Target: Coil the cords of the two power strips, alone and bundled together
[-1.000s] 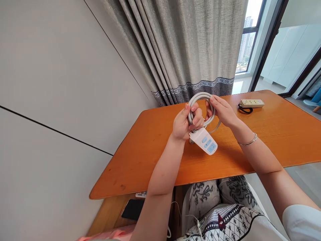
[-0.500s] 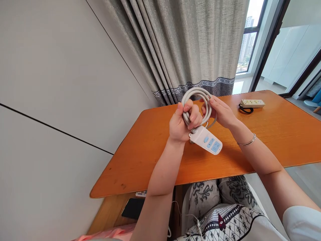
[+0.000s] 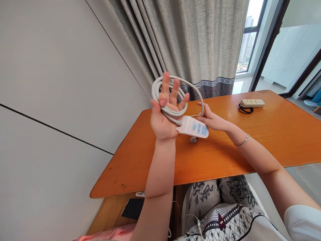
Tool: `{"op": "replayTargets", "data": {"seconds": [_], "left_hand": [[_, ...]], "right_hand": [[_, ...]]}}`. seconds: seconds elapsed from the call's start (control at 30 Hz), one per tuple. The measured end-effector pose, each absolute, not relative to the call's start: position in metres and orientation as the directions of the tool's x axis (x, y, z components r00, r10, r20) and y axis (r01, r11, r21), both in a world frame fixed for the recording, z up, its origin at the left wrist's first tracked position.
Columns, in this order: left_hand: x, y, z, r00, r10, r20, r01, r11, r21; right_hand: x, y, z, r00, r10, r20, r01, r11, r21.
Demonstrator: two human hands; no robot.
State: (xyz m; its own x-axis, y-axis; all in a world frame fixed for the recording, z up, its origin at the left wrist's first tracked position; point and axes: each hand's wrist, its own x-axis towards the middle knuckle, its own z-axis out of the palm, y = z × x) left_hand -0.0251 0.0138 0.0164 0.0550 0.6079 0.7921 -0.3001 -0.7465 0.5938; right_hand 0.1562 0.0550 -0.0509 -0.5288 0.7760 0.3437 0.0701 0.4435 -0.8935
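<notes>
My left hand (image 3: 167, 113) is palm up with its fingers spread. Loops of a thick white cable (image 3: 184, 113) lie across the palm and pass around the fingers. The white power strip (image 3: 189, 125), with light blue sockets and a switch, hangs at the cable's end beside that palm, tilted above the table. Below the strip, the cable's plug (image 3: 193, 140) dangles. My right hand (image 3: 210, 117) pinches the cable near the strip's far end, its fingers closed and partly hidden behind the cable.
An orange-brown wooden table (image 3: 263, 140) spreads beneath my hands. At its back right lies a cream power strip (image 3: 252, 103) with a black cord. A dark phone (image 3: 132, 208) rests lower left, below the table edge. Grey curtains (image 3: 200, 40) hang behind.
My left hand has opened from a fist around the coil and moved left. The coil has loosened and widened, with one loop stretching to my right hand. The strip shifted left and up.
</notes>
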Motion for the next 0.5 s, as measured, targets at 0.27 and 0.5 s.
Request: {"op": "replayTargets", "data": {"seconds": [0.27, 0.5], "left_hand": [[-0.054, 0.025, 0.02, 0.004, 0.534, 0.846, -0.436, -0.76, 0.482], [-0.033, 0.03, 0.013, 0.016, 0.578, 0.816, -0.345, -0.763, 0.547]], "right_hand": [[0.16, 0.052, -0.045, -0.212, 0.687, 0.695, 0.596, 0.655, -0.465], [0.167, 0.014, -0.012, -0.489, 0.694, 0.529, 0.776, 0.623, -0.1]]}}
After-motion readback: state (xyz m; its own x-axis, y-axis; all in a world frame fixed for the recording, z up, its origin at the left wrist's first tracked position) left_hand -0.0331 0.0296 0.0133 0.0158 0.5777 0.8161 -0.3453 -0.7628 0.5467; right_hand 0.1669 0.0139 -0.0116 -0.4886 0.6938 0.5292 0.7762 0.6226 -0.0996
